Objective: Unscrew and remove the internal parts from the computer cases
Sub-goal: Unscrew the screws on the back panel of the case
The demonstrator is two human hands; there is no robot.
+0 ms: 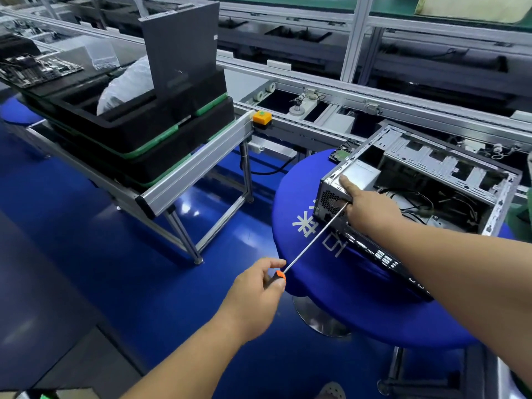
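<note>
Head view: a screwdriver lines up on the rear of an open computer case lying on a blue round table.

The computer case (417,191) lies on its side, open face up, on the blue round table (331,283), its long axis running away and to the right from its rear panel, which faces the person. At that rear corner of the case sits the power supply (358,174), its fan grille (331,201) facing out. The right hand (371,211) is the nearer one: it rests on the case's rear edge, forefinger stretched onto the power supply, the other fingers curled by the shaft. The left hand (253,295), well back from the case, is closed round the orange-collared handle of the screwdriver (313,240), whose long shaft slants up to the rear panel just beside the fan grille. Whether its tip sits in a screw I cannot tell.
</note>
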